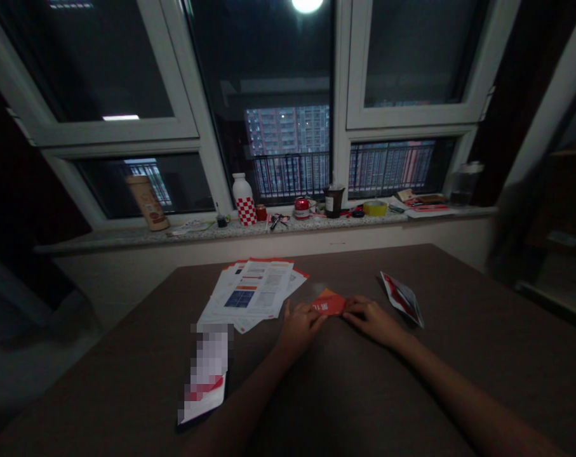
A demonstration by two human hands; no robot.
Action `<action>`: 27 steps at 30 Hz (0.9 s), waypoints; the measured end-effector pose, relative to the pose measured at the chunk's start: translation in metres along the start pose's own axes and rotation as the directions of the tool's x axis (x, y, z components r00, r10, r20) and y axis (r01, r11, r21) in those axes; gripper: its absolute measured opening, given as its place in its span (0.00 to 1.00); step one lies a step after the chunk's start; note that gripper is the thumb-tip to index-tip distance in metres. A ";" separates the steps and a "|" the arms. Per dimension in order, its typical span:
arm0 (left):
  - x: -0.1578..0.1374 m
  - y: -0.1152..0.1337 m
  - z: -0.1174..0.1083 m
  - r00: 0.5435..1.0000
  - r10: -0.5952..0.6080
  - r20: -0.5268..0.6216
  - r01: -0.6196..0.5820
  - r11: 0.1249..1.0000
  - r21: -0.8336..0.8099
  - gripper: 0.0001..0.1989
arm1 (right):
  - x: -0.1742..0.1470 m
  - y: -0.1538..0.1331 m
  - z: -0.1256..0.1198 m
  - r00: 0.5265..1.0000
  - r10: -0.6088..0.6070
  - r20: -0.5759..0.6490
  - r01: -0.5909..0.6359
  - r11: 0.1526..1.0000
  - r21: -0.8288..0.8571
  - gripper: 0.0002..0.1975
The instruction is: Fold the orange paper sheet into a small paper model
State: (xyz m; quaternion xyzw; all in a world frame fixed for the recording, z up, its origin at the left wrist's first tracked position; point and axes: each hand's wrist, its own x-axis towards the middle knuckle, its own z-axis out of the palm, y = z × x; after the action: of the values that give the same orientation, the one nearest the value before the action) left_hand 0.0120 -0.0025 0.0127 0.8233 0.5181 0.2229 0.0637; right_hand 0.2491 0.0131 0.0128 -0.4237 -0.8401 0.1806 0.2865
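A small folded sheet of red-orange paper [329, 303] with white print lies on the dark table between my hands. Its visible part comes to a point at the far side. My left hand [300, 325] pinches its left corner, thumb and fingers together. At the opposite corner, my right hand [368, 315] grips the paper with its fingertips. Just beyond my left hand, printed sheets [256, 289] lie in an overlapping, fanned pile. To the right of my right hand sits another folded paper piece [402, 298], white and red, partly standing up.
A phone [206, 374] with a lit, blurred-out screen lies left of my left forearm. Along the windowsill [197, 236] stand a checkered bottle [244, 200], a tan tumbler [147, 203], a red can [301, 208], a dark cup [334, 202] and a yellow tape roll [375, 208].
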 end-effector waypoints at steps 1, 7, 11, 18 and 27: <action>0.000 0.000 -0.001 1.000 -0.009 -0.010 0.009 1.000 0.010 0.17 | 0.000 0.000 0.000 1.000 0.023 -0.020 -0.023 1.000 -0.009 0.15; 0.002 -0.003 -0.002 0.998 -0.048 -0.039 0.051 0.996 0.067 0.18 | 0.002 0.008 0.002 0.991 0.113 -0.074 -0.119 0.990 -0.076 0.17; 0.003 -0.007 0.001 0.997 -0.055 -0.048 0.059 0.993 0.106 0.18 | 0.003 0.009 0.002 0.989 0.130 -0.063 -0.135 0.987 -0.090 0.17; 0.005 -0.010 0.005 0.993 -0.090 -0.069 0.098 0.988 0.123 0.17 | 0.002 0.011 -0.010 0.983 0.182 0.013 -0.182 0.983 -0.007 0.16; 0.006 -0.012 0.006 0.998 -0.011 -0.064 0.022 0.985 0.173 0.14 | 0.003 0.019 -0.012 0.979 0.193 0.062 -0.197 0.978 0.073 0.14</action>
State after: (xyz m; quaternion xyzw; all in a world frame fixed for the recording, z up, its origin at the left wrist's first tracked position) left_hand 0.0067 0.0090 0.0048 0.8140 0.5441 0.2022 -0.0226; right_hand 0.2664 0.0275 0.0125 -0.4875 -0.7942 0.2521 0.2608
